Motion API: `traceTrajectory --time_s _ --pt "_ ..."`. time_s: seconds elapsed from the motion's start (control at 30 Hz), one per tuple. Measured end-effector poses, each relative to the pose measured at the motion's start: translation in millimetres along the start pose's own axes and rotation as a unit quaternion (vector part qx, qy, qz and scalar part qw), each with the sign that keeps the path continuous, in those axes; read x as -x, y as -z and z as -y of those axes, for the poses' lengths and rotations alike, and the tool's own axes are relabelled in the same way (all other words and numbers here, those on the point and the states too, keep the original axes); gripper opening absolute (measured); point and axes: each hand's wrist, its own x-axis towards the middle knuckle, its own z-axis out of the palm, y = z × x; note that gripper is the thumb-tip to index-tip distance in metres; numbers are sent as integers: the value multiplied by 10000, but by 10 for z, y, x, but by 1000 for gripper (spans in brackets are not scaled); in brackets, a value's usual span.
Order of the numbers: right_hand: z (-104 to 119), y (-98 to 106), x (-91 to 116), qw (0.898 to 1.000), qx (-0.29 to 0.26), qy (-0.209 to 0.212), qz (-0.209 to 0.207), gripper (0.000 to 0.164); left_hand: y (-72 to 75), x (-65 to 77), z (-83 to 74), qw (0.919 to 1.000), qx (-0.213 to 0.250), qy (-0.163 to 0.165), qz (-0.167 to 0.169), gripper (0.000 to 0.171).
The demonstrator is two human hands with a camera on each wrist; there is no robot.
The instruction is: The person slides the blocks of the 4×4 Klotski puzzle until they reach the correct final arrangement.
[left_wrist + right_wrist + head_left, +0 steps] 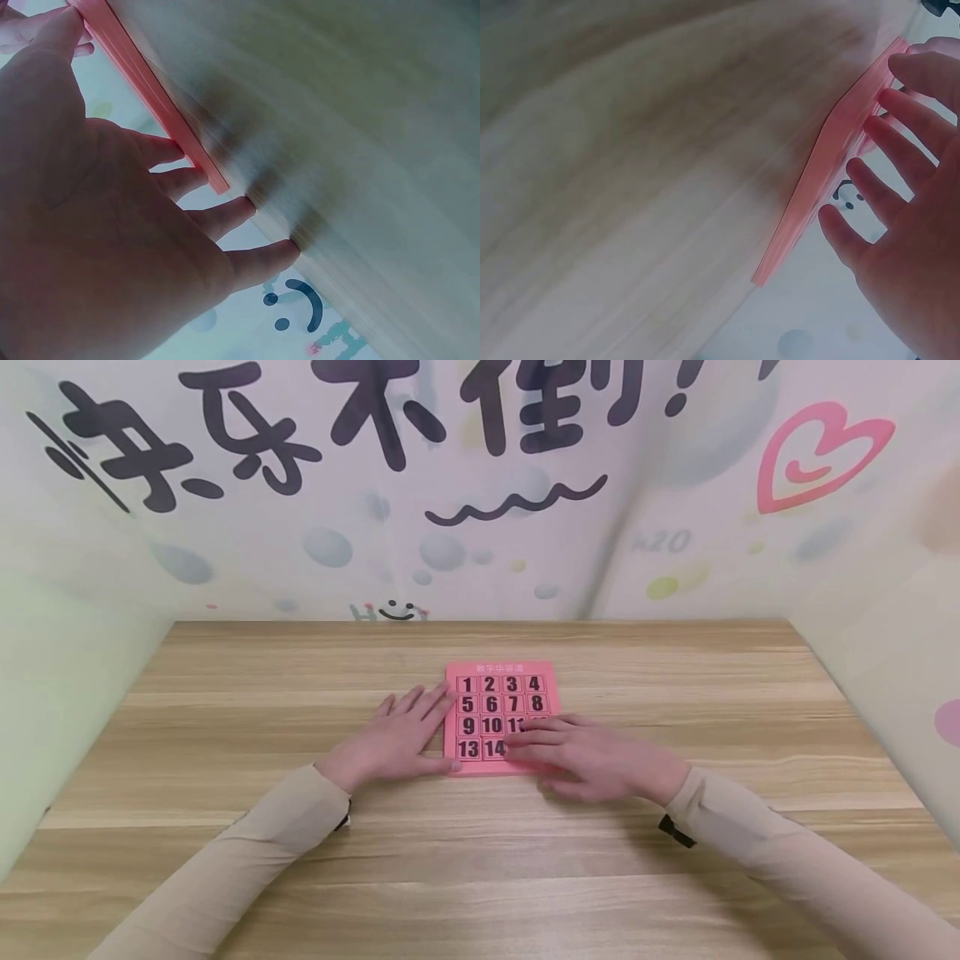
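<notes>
Sleeves: two beige sleeves [247,852] run in from the near edge of the wooden tabletop [300,893], one from each side.
Left hand [397,739]: lies flat on the tabletop, fingers straight and spread, holding nothing; its fingertips rest against the left edge of the puzzle. The left wrist view shows the fingers [225,214] laid along that pink edge.
Right hand [592,760]: palm down, fingers nearly straight, its grip closed on nothing; the fingertips rest on the lower right tiles.
Puzzle: a pink number sliding puzzle [501,717] lies flat in the middle of the tabletop, between the two hands.
Tiles: 1 to 8 read in order across the top two rows; 9, 10 and the start of 11 follow, then 13 and 14.
Progress: what shows is already in sequence, so it looks nearly or fully solved; the lower right corner is hidden under the fingers, so I cannot tell whether anything is left.
Backdrop: a printed wall [480,485] with large dark characters and a pink heart [817,452].
</notes>
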Motion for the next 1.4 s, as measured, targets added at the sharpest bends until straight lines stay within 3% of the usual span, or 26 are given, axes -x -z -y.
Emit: traceTrajectory --time_s 0.5,0.97,1.4 --pt "1 -7 -15 10000 3 57 -27 51 -1 3 -7 10000 5 -2 7 97" --pt "-97 47 148 9996 -18 -167 -206 47 -3 -1 -11 10000 47 45 34 97" --pt "-157 58 288 9995 91 -54 -312 47 -8 -7 -6 10000 6 30 10 98"
